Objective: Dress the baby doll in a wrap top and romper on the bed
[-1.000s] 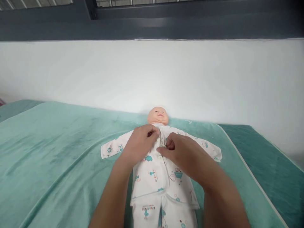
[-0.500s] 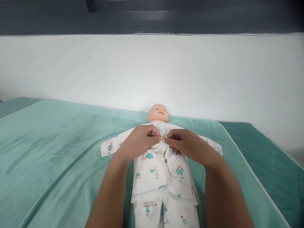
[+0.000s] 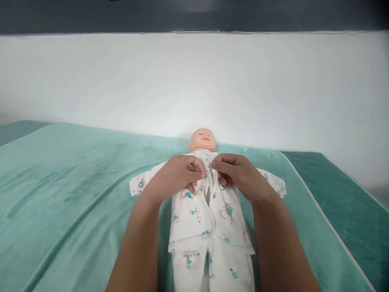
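A baby doll (image 3: 203, 139) lies on its back, its head toward the wall. It wears a white printed jacket (image 3: 194, 219) and matching pants (image 3: 223, 267). The jacket's front edges lie apart down the middle, with a pale button (image 3: 199, 193) on the left edge and a small dark spot on the right one. At the chest, my left hand (image 3: 179, 175) pinches the left front edge near a button. My right hand (image 3: 238, 173) pinches the right front edge with thumb and fingers. Part of the upper jacket is hidden behind my hands.
A light green blanket (image 3: 75, 194) with soft folds spreads beneath the doll. Darker green cloth (image 3: 337, 194) shows beyond its pale edge on the right. A white wall (image 3: 194, 81) rises right behind the doll's head, dark along its top.
My hands have moved slightly apart, and my right hand has shifted up. The jacket's front edges now stand further apart at the chest. The camera view has tilted a little.
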Demonstrator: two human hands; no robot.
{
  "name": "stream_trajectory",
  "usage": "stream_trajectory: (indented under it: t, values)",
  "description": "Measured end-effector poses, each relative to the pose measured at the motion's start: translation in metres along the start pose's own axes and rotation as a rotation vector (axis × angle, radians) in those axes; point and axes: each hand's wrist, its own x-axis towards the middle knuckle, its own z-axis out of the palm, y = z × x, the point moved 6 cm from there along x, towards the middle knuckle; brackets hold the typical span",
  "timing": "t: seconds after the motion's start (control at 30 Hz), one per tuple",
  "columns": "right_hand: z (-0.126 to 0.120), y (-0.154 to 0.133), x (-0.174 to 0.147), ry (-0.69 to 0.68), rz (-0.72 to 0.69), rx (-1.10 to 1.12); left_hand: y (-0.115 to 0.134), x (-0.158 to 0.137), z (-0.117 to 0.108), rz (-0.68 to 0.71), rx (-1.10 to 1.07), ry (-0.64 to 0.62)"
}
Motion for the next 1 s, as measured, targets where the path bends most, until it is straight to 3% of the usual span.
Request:
stream_trajectory:
  t: [0.13, 0.4, 0.6, 1.0]
  values:
    - [0.004, -0.002, -0.001, 0.013, 0.0, -0.059, -0.003, 0.002, 0.0, 0.005, -0.033, -0.012]
    - [0.005, 0.001, 0.003, 0.053, -0.002, -0.147, -0.006, 0.01, 0.005, 0.064, -0.305, -0.061]
    - [0.005, 0.004, 0.003, 0.043, 0.018, -0.146, -0.006, 0.01, 0.004, 0.09, -0.324, -0.114]
    - [0.005, 0.004, 0.002, 0.022, -0.016, -0.117, -0.011, 0.016, 0.003, 0.101, -0.375, -0.089]
